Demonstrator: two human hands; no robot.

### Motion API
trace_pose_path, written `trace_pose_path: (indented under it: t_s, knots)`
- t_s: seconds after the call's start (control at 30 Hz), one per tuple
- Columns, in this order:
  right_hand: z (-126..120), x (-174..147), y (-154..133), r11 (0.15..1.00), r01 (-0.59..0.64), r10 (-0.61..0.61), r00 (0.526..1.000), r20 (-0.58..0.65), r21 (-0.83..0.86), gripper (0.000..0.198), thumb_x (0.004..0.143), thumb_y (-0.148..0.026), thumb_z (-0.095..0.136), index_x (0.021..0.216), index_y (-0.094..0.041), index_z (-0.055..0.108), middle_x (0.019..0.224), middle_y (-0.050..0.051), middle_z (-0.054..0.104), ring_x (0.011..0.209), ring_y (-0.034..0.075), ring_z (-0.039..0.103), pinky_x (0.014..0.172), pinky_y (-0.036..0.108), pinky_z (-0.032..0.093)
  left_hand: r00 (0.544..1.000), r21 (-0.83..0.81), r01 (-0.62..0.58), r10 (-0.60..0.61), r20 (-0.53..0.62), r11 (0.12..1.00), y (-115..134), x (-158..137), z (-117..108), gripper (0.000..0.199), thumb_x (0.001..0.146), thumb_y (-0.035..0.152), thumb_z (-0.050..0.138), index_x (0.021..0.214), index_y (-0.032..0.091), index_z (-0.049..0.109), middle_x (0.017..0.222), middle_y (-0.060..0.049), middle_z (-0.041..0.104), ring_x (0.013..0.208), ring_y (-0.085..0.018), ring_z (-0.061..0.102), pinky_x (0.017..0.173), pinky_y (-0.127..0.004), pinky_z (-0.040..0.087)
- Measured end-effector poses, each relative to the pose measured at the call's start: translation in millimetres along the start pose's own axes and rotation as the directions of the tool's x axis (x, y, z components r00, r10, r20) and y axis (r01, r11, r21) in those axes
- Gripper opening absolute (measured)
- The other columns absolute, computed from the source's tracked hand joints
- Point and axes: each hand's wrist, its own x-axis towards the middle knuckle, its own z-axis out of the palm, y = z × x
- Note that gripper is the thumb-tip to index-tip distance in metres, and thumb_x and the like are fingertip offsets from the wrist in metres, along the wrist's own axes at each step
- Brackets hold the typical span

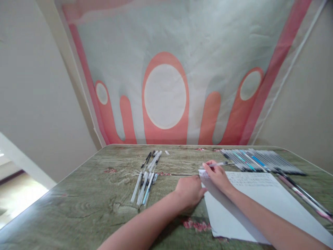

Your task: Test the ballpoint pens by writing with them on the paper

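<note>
A white sheet of paper (pixel 247 205) lies on the table, with rows of handwriting across its top. My right hand (pixel 214 175) rests on its upper left part, fingers pinched round a clear-barrelled pen (pixel 218 164). That pen slants, its rear end pointing right. At the sheet's left edge sits my left hand (pixel 189 191), closed, with the thumb on the paper's edge and the other fingers curled and mostly hidden. The pen's writing tip is hard to make out beside my right fingers.
Several pens and pale caps (pixel 142 187) lie in two clusters left of my hands. A long row of pens (pixel 262 161) stretches along the back right. More pens (pixel 303 194) lie along the paper's right side. The wood-patterned table (pixel 85 194) meets a pink-and-grey printed backdrop (pixel 166 137).
</note>
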Motion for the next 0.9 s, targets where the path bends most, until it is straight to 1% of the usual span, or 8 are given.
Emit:
trace_pose_path:
  t_s: [0.07,0.17,0.27,0.37,0.47,0.6,0.8,0.9]
  knots:
    - [-1,-1,-2,1.000,-0.005,0.005,1.000,0.023,-0.001,0.033,0.081,-0.049,0.040,0.073,-0.019,0.053,0.054,-0.002,0.053,0.053,0.014,0.050,0.053,0.025,0.036,0.996,0.032,0.082,-0.083,0.018,0.996,-22,6,-11,0.041,0.086,0.042,0.030,0.094,0.017,0.061,0.094,-0.011,0.064,0.089,-0.023,0.060,0.075,-0.034,0.047]
    - [-2,-1,-3,1.000,-0.021,0.021,0.999,0.031,0.002,0.033,0.081,-0.049,0.039,0.075,-0.019,0.053,0.054,-0.003,0.052,0.053,0.014,0.050,0.053,0.025,0.036,0.971,0.090,0.224,-0.230,0.059,0.970,-66,16,-25,0.030,0.084,0.028,0.038,0.089,0.015,0.064,0.091,-0.012,0.065,0.089,-0.023,0.060,0.076,-0.033,0.047]
    - [-1,-1,-2,1.000,-0.018,0.018,0.999,0.031,0.008,0.034,0.081,-0.049,0.039,0.076,-0.019,0.053,0.054,-0.002,0.052,0.053,0.015,0.050,0.054,0.026,0.036,0.933,0.113,0.358,-0.360,-0.002,0.927,-111,24,-35,0.029,0.081,0.019,0.042,0.101,0.020,0.062,0.101,-0.010,0.064,0.098,-0.019,0.057,0.083,-0.030,0.044]
    - [1,-1,1,1.000,-0.009,0.008,1.000,0.020,0.023,0.034,0.081,-0.049,0.038,0.078,-0.019,0.054,0.057,-0.001,0.054,0.055,0.015,0.050,0.055,0.026,0.037,0.899,0.147,0.435,-0.438,-0.016,0.888,-139,31,-38,0.033,0.080,0.014,0.042,0.106,0.021,0.061,0.104,-0.010,0.064,0.098,-0.018,0.057,0.082,-0.028,0.044]
    - [2,-1,3,0.999,0.003,-0.004,1.000,0.020,0.048,0.034,0.082,-0.049,0.039,0.082,-0.018,0.053,0.062,0.000,0.057,0.057,0.016,0.052,0.056,0.027,0.038,0.882,0.178,0.466,-0.470,-0.019,0.867,-148,36,-32,0.031,0.080,0.013,0.042,0.102,0.021,0.063,0.099,-0.010,0.065,0.094,-0.018,0.060,0.079,-0.027,0.045]
    - [3,-1,2,0.998,0.008,-0.010,1.000,0.028,0.069,0.033,0.082,-0.048,0.038,0.082,-0.018,0.053,0.058,0.000,0.054,0.054,0.015,0.049,0.053,0.026,0.037,0.893,0.229,0.446,-0.449,-0.041,0.866,-145,43,-22,0.029,0.081,0.013,0.041,0.099,0.016,0.063,0.099,-0.015,0.064,0.095,-0.021,0.059,0.077,-0.031,0.046]
    - [1,-1,-5,0.994,0.002,-0.005,1.000,0.029,0.111,0.035,0.082,-0.050,0.038,0.080,-0.018,0.053,0.057,0.000,0.053,0.052,0.014,0.048,0.049,0.025,0.035,0.937,0.318,0.331,-0.348,-0.005,0.888,-137,47,-18,0.028,0.082,0.009,0.039,0.098,0.005,0.061,0.098,-0.024,0.061,0.095,-0.026,0.059,0.079,-0.037,0.045]
    - [0,-2,-6,0.994,-0.001,-0.002,1.000,0.023,0.114,0.035,0.082,-0.050,0.038,0.080,-0.018,0.053,0.055,-0.001,0.052,0.050,0.014,0.047,0.049,0.025,0.035,0.952,0.333,0.272,-0.304,0.048,0.903,-131,49,-19,0.026,0.082,0.012,0.042,0.094,0.004,0.063,0.094,-0.024,0.062,0.094,-0.027,0.059,0.079,-0.038,0.045]
